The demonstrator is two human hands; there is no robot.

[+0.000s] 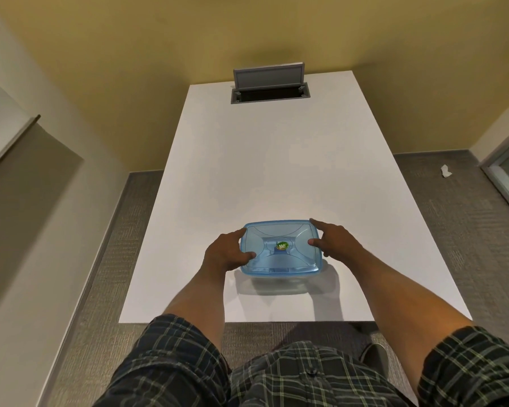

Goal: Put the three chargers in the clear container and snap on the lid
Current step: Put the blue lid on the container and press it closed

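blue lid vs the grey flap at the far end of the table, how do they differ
The blue lid lies flat on top of the container, while the grey flap stands raised over its open slot. The blue lid is translucent with a green sticker in the middle; the grey flap is opaque and plain. The left hand and right hand rest on the blue lid; nothing touches the grey flap. Both are rectangular covers on the same white table.

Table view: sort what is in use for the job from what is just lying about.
In use: lid, on the container; left hand and right hand, on the lid's two ends.
Lying about: open cable hatch at the far end of the table; paper scrap on the floor.
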